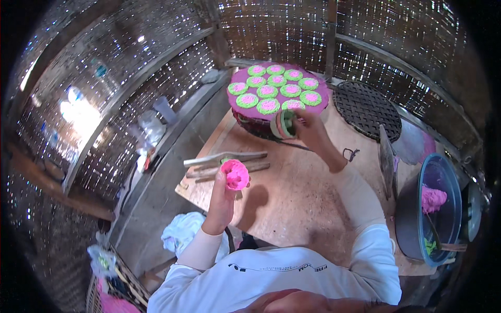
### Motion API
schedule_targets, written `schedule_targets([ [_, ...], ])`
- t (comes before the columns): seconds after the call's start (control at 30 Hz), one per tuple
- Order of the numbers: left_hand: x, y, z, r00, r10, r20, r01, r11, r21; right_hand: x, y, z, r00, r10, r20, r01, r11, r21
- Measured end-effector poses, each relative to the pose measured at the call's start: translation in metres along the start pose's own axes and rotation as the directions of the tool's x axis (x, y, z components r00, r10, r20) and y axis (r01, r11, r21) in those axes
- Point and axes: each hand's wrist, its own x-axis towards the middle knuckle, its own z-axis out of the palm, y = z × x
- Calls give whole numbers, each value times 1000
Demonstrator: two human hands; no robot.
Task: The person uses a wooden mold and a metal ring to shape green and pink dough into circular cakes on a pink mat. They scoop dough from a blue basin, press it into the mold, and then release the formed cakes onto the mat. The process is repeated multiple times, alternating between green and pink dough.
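My left hand [222, 202] is closed around a bright pink cup-shaped thing [235, 173], its hollow side facing up with darker pink inside. A bit of green shows at its far edge. My right hand [314, 136] grips a short round mould-like cup [283, 125], whitish and green with a reddish band, tilted on its side. It is at the near edge of a round pink-covered tray [319, 106]. Several flat discs [267, 91], green-rimmed with pink middles, lie in rows on that tray. My right hand and the cup partly hide the nearest disc.
Sticks [229, 168] lie beside my left hand on the wooden table [292, 203]. A round woven tray [367, 110] is at the far right, near a flat wooden blade [386, 161]. On the right stands a dark tub [409, 219] holding a pink lump [433, 199] and green bits. Woven walls surround the table.
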Motion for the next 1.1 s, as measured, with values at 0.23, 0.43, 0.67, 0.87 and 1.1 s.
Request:
schedule_targets([
  [0.23, 68, 29, -67, 994, -48, 98, 46, 999, 24, 111, 15, 29, 996, -83, -35, 45, 796, -604],
  [0.43, 117, 39, -137, 998, -31, -57, 32, 999, 17, 148, 34, 66, 995, 104, -15, -80, 656, -750],
  [0.67, 155, 40, -163, 995, -84, -56, 84, 996, 5, 166, 36, 53, 943, 331, 43, -245, 774, -585],
  [0.87, 174, 40, -196, 994, -100, 45, 101, 994, -35, 236, 21, 52, 957, 284, 55, -234, 872, -430],
  [1.1, 187, 30, -200, 988, -154, -10, 154, 988, -17, 346, 91, 85, 953, -11, -303, -222, 657, -720],
])
